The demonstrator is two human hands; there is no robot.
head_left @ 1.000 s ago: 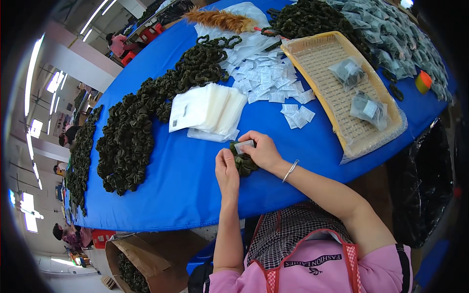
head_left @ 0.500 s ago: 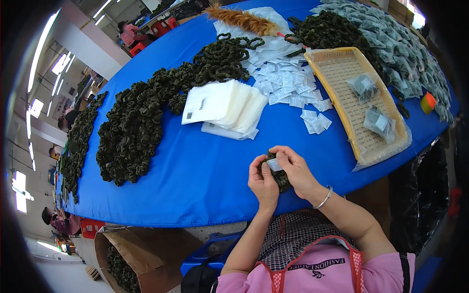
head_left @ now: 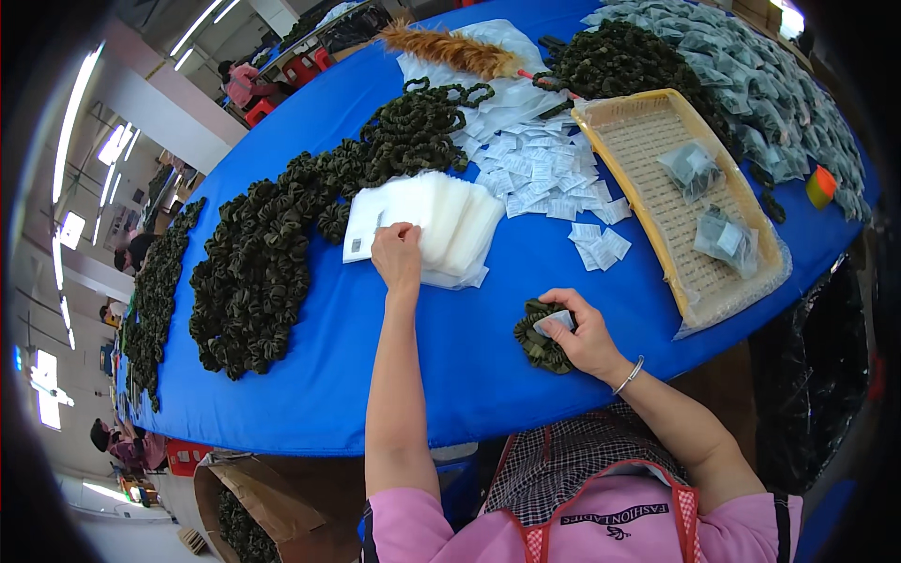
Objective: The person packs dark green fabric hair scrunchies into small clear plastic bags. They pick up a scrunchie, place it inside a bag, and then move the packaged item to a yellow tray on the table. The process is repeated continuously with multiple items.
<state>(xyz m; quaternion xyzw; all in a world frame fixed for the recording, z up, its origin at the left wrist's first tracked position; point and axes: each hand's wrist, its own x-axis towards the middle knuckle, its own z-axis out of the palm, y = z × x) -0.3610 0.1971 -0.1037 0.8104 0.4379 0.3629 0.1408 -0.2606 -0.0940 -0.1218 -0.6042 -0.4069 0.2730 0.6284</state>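
Observation:
My right hand point(head_left: 584, 330) grips a dark green scrunchie point(head_left: 537, 343) together with a small white paper card, low over the blue table's near edge point(head_left: 310, 413). My left hand point(head_left: 397, 256) reaches forward and rests its fingers on the top of a fanned stack of clear plastic bags point(head_left: 441, 220). A long heap of dark green scrunchies point(head_left: 282, 235) lies just left of that stack.
Small white cards point(head_left: 544, 169) are scattered beyond the bags. A yellow mesh tray point(head_left: 657, 188) at right holds two bagged scrunchies. More bagged scrunchies point(head_left: 751, 84) pile at the far right, a feather duster point(head_left: 450, 47) at the back. A cardboard box point(head_left: 253, 507) stands below the table.
My left hand let go of the scrunchie and reached forward onto the bag stack. My right hand kept the scrunchie and card and stayed by the table's near edge.

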